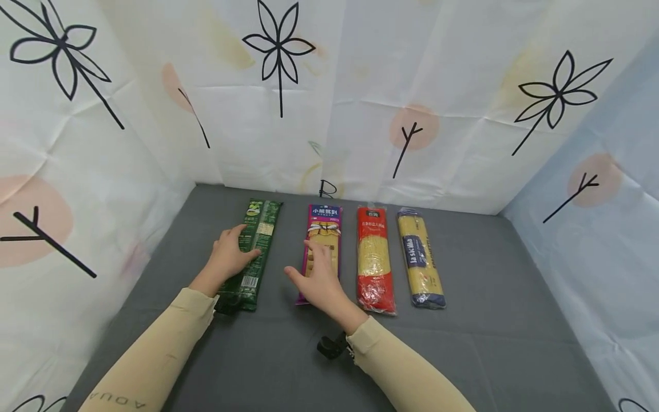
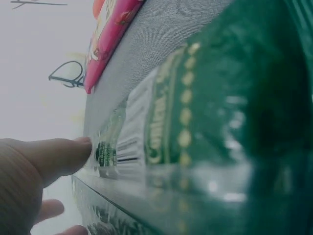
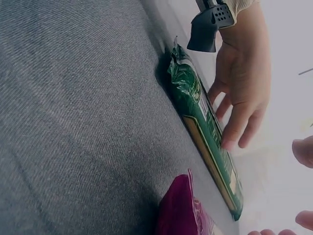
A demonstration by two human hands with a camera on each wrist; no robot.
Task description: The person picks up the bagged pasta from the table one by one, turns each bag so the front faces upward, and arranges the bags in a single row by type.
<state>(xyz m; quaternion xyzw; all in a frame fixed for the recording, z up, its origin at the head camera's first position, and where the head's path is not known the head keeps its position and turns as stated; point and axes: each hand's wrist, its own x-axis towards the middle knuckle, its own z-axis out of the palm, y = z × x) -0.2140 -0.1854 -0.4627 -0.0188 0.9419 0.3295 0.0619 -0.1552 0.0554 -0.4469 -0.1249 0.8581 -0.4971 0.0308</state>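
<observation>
A long green noodle packet (image 1: 252, 277) lies at the left of the row, its barcode side up. My left hand (image 1: 229, 257) is over it with thumb and fingers spread; in the right wrist view the thumb of that left hand (image 3: 247, 83) reaches the top of the packet. My right hand (image 1: 324, 280) hovers, fingers apart, over the purple pasta packet (image 1: 332, 232) and covers part of it. Nothing is held in the right hand. The left fingers' far side is partly hidden.
To the right lie a red-ended spaghetti packet (image 1: 374, 252) and a yellow and blue spaghetti packet (image 1: 421, 257). All rest on a grey cloth-covered table (image 1: 494, 355). A patterned white curtain (image 1: 355, 86) stands along the back and sides.
</observation>
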